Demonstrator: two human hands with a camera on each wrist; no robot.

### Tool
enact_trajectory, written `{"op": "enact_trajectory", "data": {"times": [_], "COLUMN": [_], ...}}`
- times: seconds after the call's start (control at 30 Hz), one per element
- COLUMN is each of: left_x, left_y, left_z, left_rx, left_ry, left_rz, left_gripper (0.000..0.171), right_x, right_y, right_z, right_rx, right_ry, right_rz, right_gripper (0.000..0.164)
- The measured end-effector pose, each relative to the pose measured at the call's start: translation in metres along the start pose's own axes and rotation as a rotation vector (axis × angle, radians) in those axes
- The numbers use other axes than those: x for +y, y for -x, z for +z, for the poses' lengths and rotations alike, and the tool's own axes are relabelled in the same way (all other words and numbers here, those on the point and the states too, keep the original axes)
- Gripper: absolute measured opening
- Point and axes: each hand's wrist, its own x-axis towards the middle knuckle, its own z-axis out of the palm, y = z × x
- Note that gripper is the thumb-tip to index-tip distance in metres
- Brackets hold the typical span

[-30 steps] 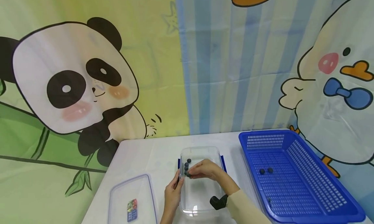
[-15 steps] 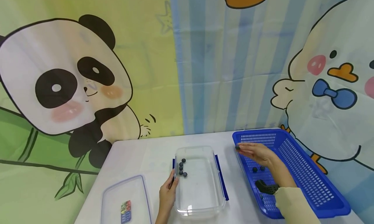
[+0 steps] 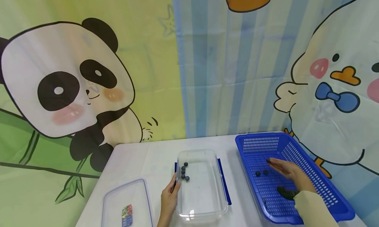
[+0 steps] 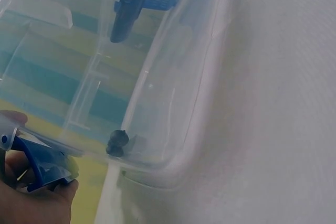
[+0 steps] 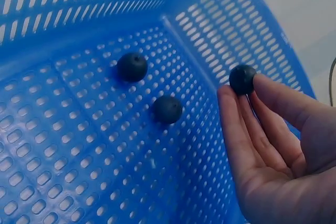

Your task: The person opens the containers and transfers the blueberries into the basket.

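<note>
My right hand (image 3: 291, 172) is inside the blue basket (image 3: 245, 174), above its floor. Between thumb and fingertips it pinches a dark blueberry (image 5: 242, 80), plain in the right wrist view. Two more blueberries, one (image 5: 132, 67) near the other (image 5: 168, 109), lie on the perforated floor. My left hand (image 3: 169, 197) holds the left side of a clear plastic box (image 3: 204, 194); in the left wrist view its fingers are at a blue latch flap (image 4: 47, 166). Several blueberries (image 3: 183, 172) sit along the box's left inner side.
A clear lid (image 3: 139, 200) with a colourful label (image 3: 127, 215) lies on the white table (image 3: 154, 161) left of the box. Another blue latch (image 3: 224, 181) hangs out on the box's right side. A printed curtain (image 3: 207, 72) stands behind the table.
My right hand has left the blueberries in the box, moved right with one blueberry over the basket's left rim, then lowered farther into the basket. My left hand stays at the box.
</note>
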Motion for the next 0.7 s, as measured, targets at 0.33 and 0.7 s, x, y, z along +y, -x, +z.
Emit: {"op": "enact_trajectory", "data": {"times": [0.33,0.7], "left_x": [0.006,-0.001], "left_y": [0.0,0.0], "left_z": [-0.001,0.001], "left_rx": [0.0,0.012], "left_ry": [0.042,0.025], "left_rz": [-0.013,-0.016], "left_gripper": [0.04,0.039], "right_x": [0.012,0.022], "right_y": [-0.008,-0.013], "right_z": [-0.006,-0.01], "right_rx": [0.121,0.122], "right_ry": [0.009,0.006], "right_rz": [0.005,0.014], "right_gripper": [0.012,0.02]}}
